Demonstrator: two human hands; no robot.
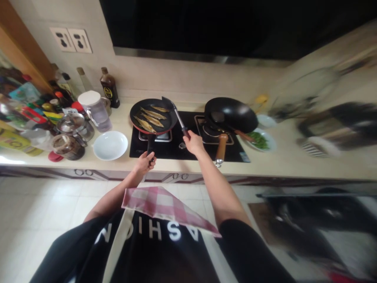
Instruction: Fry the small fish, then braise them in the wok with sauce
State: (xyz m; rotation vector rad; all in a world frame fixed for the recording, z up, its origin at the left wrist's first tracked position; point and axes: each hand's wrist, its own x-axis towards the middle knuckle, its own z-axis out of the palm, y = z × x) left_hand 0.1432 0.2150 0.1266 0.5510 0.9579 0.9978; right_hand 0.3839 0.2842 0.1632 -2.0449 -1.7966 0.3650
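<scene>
Several browned fish [153, 118] lie in a round dark frying pan [136, 106] on the left burner. My left hand [145, 162] is wrapped round the pan's black handle, close to the counter's front edge. With my right hand [193, 142] I grip the dark handle of a spatula [179, 118]. Its black blade is at the right side of the pan, beside the fish; whether it touches the pan I cannot tell. A black wok [244, 116] with a wooden handle rests on the right burner, to the right of my right hand.
A white bowl [110, 146] stands left of the black stove [188, 153]. Further left are a lidded water pitcher [96, 112], a brown jar [66, 147], a dark bottle [109, 88] and several others. A plate of chopped greens [259, 140] is right of the wok. A dark hood [188, 27] hangs above.
</scene>
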